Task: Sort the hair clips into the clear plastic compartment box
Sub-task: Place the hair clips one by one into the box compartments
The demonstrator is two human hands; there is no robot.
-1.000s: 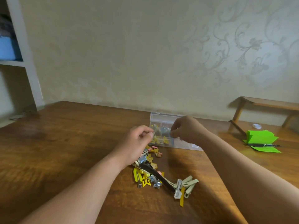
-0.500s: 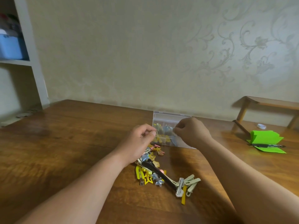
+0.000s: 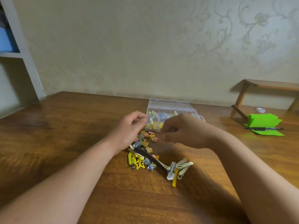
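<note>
Both forearms reach across the bench. The left hand hovers over the far end of the pile of hair clips, fingers curled and thumb against forefinger. The right hand is blurred, knuckles up, in front of the clear box. I cannot tell whether either hand holds anything.

pile: we see hair clips heaped on the surface | box: clear compartment box just beyond, clips inside | hands: left hand and right hand curled at the pile's far edge, right blurred
</note>
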